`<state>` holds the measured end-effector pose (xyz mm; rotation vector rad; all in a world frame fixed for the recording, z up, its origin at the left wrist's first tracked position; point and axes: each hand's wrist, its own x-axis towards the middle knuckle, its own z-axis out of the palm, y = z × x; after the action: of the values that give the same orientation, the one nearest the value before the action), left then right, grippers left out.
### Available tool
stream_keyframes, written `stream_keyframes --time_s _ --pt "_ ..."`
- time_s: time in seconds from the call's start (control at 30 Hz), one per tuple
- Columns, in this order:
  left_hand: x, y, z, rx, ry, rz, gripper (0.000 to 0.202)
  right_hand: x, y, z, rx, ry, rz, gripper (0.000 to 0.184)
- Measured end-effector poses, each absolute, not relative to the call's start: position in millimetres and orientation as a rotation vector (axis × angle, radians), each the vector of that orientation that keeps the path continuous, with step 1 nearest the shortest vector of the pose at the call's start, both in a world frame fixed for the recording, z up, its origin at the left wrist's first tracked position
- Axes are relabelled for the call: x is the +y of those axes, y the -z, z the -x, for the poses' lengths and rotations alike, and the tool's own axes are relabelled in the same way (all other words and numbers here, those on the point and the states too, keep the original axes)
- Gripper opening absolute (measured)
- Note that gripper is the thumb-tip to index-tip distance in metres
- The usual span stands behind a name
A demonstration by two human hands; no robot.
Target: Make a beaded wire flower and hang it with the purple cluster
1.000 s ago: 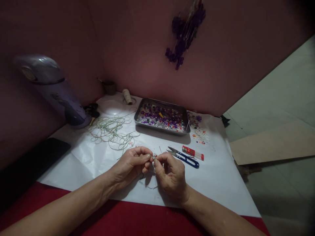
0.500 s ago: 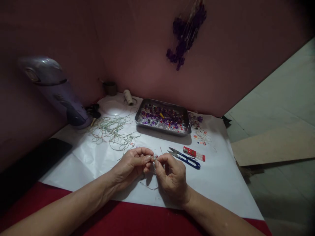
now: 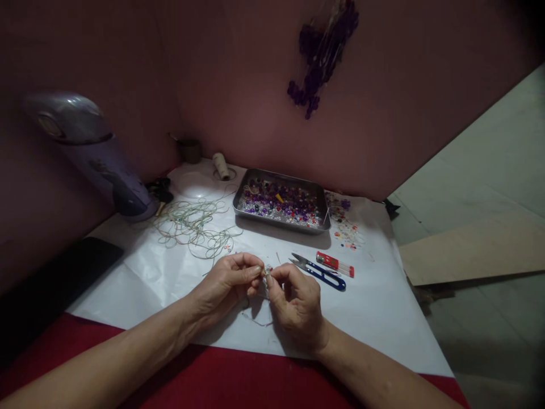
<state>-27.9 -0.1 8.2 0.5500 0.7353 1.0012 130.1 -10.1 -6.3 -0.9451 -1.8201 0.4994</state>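
Observation:
My left hand (image 3: 234, 282) and my right hand (image 3: 296, 301) meet above the white sheet, both closed in a pinch. Between their fingertips is a small beaded cord (image 3: 268, 269), with tiny clear and reddish beads showing. Its thin loose end (image 3: 256, 323) trails down to the sheet below. The fingers hide most of the piece, so its exact form cannot be made out. Just right of my right hand lie blue thread snips (image 3: 326, 276), blades pointing left, and beside them a red lighter (image 3: 335, 264).
Beyond the hands stands a metal tray (image 3: 283, 226) of purple, red and clear beads. Tangled green cord (image 3: 191, 224) spreads to the left, near a purple bottle (image 3: 113, 170). A thread spool (image 3: 220, 166) sits behind. Loose beads (image 3: 347, 230) lie right; purple bead strands (image 3: 319, 62) hang on the wall.
Both hands stay close together on the beaded cord. The left fingertips have shifted very slightly away from the right ones; the view has tilted a little.

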Motion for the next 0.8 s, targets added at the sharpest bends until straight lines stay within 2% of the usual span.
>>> stream_keyframes --time_s 0.8 --pt "-0.7 -11.6 27.1 0.773 -0.993 -0.557 0.017 -9.7 7.2 -129.8 -1.817 -0.507 0.984 0.008"
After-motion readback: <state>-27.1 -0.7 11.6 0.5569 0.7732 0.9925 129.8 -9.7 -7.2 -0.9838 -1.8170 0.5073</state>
